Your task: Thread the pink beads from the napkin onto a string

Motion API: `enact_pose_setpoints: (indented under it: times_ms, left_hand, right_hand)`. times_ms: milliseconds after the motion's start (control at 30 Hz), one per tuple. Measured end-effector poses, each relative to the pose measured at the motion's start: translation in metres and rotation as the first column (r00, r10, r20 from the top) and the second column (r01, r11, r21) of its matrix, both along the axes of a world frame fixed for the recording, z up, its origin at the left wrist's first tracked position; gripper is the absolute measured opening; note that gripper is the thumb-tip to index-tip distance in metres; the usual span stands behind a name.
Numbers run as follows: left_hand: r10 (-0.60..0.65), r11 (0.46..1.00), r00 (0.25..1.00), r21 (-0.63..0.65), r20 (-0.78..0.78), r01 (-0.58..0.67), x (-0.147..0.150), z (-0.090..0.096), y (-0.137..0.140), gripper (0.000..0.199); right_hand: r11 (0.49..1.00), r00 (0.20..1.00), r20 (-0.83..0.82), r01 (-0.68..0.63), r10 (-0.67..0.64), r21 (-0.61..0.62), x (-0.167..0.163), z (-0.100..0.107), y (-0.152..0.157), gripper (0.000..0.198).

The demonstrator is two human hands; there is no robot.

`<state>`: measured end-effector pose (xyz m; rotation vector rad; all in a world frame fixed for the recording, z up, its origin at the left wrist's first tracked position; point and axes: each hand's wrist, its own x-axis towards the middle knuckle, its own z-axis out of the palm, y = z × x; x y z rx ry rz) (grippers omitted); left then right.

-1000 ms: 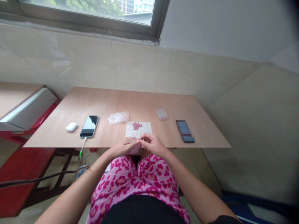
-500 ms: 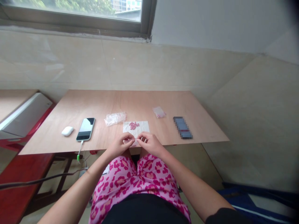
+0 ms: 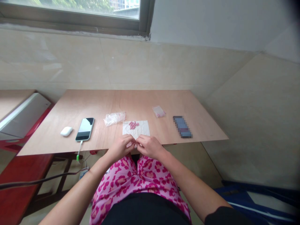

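Note:
At the table's front edge my left hand and my right hand meet, fingers closed in a pinch. Between them is a small clear plastic bag with a pinkish tint, mostly hidden behind the fingers. Just beyond the fingertips lies a white paper sheet, its near edge covered by my hands. A heap of small pink beads or pellets rests on it; their exact kind is too small to make out.
Left of the sheet lies a crumpled clear plastic bag. A small clear bag with pinkish contents is farther back. A phone on a cable and a white earbud case sit left, a blurred dark phone right.
Both hands have dipped slightly, and the fingers have curled closer together over the small bag, hiding more of it. The view has shifted slightly; the things on the table stay put.

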<state>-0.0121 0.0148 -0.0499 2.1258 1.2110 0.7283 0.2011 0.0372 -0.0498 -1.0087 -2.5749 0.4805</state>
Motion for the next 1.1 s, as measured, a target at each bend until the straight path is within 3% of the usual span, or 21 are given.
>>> enact_pose_setpoints:
  times_ms: [300, 533, 767, 1100]
  left_hand:
    - [-0.059, 0.995, 0.986, 0.070, -0.157, 0.071, 0.006, -0.004, 0.000, 0.019]
    - [-0.104, 0.991, 0.977, 0.061, -0.188, 0.117, 0.007, -0.007, -0.001, 0.037]
    - [-0.099, 0.994, 0.974, 0.033, -0.202, 0.108, 0.006, -0.012, -0.001, 0.042]
    - [-0.017, 0.983, 0.860, 0.147, -0.510, 0.107, 0.011, -0.004, -0.004, 0.034]
  right_hand:
    - [0.993, 0.997, 0.028, -0.074, 0.077, -0.097, 0.010, 0.003, 0.009, 0.011]
    - [0.994, 0.996, 0.053, -0.072, 0.077, -0.087, 0.011, 0.000, 0.011, 0.014]
    - [0.996, 0.997, 0.049, -0.060, 0.064, -0.069, 0.011, -0.007, 0.012, 0.015]
    - [0.996, 0.999, 0.050, -0.006, 0.011, -0.085, 0.019, -0.009, 0.020, 0.015]
